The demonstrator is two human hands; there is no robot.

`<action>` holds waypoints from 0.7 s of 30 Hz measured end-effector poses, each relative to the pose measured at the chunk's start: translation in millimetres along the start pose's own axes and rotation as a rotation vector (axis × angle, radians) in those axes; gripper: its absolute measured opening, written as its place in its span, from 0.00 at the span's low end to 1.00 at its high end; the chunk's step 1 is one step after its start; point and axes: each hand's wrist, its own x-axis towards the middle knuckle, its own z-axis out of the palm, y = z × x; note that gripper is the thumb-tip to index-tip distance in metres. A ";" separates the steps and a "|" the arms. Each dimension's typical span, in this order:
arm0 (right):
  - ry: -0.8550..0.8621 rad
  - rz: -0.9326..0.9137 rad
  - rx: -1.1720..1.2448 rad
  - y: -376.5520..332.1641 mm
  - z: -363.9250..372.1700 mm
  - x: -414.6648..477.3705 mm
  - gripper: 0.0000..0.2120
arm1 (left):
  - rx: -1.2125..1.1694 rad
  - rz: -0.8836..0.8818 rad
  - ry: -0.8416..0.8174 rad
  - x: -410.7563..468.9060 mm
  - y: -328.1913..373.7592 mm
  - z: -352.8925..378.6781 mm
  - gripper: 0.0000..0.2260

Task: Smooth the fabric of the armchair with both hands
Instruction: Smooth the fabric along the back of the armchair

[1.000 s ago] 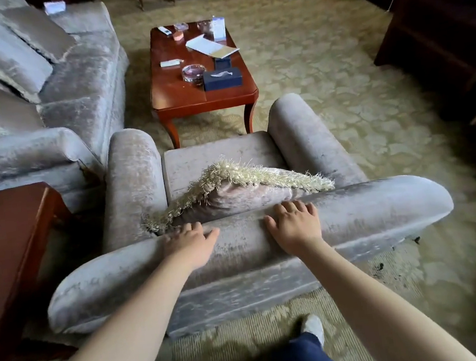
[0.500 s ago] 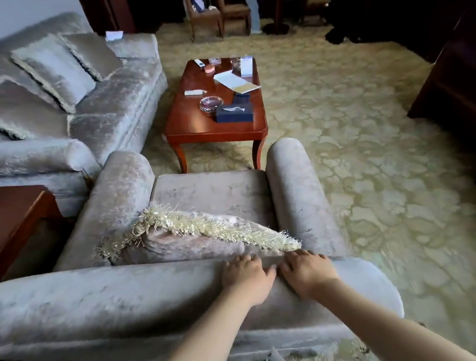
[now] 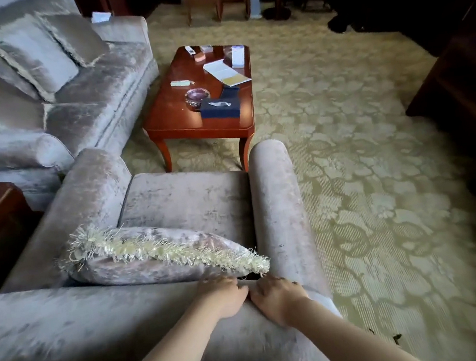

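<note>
Left fingers (image 3: 233, 285): bent at the knuckles, tips tucked over the front edge of the chair back and hidden. I cannot tell whether they pinch the cloth or only press it.
Right fingers (image 3: 268, 284): also bent, tips set on the cloth. Again, I cannot tell whether this is a grip or a press.
Left hand (image 3: 223, 297): palm down on top of the chair back, touching the other hand.
Right hand (image 3: 278, 297): palm down just beside it, nearer the chair's right corner.
Task's thing: the pale grey-pink crushed-velvet armchair (image 3: 85, 331) fills the lower frame, seen from behind. Both hands lie on its rolled back near the right end.
Armrest: the rounded velvet right armrest (image 3: 278, 205) runs forward from just beyond the right hand.
Cushion: a matching velvet cushion with cream fringe (image 3: 156, 258) leans on the seat against the back, its fringed corner just in front of the fingers.
Room: a red-brown wooden coffee table (image 3: 176, 122) stands beyond the chair, a grey velvet sofa (image 3: 95, 86) is to the left, and a patterned cream carpet (image 3: 362, 166) covers the floor.
Risk: with the hands pressed together at one end, the velvet will likely bunch into the corner instead of flattening.
Risk: strokes against the nap may leave dark streaks.
Risk: fingertips could catch the fringe and tip the cushion.
</note>
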 end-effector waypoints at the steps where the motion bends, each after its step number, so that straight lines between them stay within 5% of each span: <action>1: -0.012 0.008 0.003 3.3 -0.3 2.3 0.22 | -0.006 0.002 -0.013 6.1 1.4 -1.3 0.27; 12: -0.050 0.025 0.042 21.6 -12.9 30.5 0.26 | -0.083 0.043 -0.151 51.0 16.1 -15.6 0.19; 21: -0.045 0.039 0.046 21.4 -9.2 9.6 0.27 | -0.301 -0.051 0.072 27.6 22.3 -6.3 0.23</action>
